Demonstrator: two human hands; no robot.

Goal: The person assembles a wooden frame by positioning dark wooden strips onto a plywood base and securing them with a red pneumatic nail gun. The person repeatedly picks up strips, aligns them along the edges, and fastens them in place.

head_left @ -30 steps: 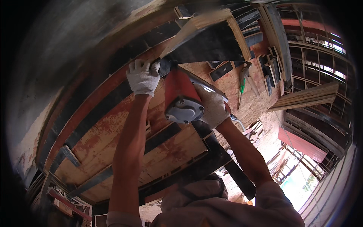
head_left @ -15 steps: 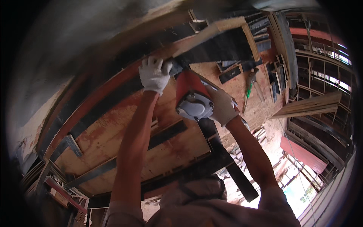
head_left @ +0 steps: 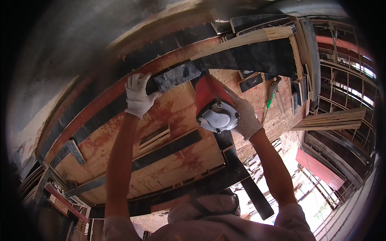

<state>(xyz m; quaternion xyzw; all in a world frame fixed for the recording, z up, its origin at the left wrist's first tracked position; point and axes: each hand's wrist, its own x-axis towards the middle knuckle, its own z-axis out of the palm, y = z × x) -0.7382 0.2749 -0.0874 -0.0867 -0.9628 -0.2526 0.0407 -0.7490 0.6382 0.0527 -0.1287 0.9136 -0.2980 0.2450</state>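
Head camera, and we're looking down on a busy stretch of timber! Right in the middle sits the red nail gun (head_left: 217,106), its grey metal cap facing us, its far end pointing at the black-faced pieces across the table (head_left: 177,105). The right grip (head_left: 244,117), in a white glove, is wrapped on the gun's right side, fingers partly hidden behind the body. The nose is out of sight, so no telling whether it touches wood.

Over to the left grip (head_left: 140,95), also gloved: fingers loosely bent, thumb spread wide, nothing held. It's beside the long red-brown strip (head_left: 96,101), thumb toward a dusty black strip (head_left: 177,77); whether the fingers press on anything, I cannot say.

Far side, just beyond the gun, a large black-faced board (head_left: 253,57) with raw wooden edges runs off to the right. Short black offcuts (head_left: 251,82) lie nearer than that board, and right of them rests a hand tool with a green part (head_left: 269,101). Down the left, a small block (head_left: 76,152) leans across the dark strips; between the forearms, thin pale battens (head_left: 155,138) lie together. Far right, layered planks (head_left: 331,119) jut out above a pinkish-red panel (head_left: 319,168).
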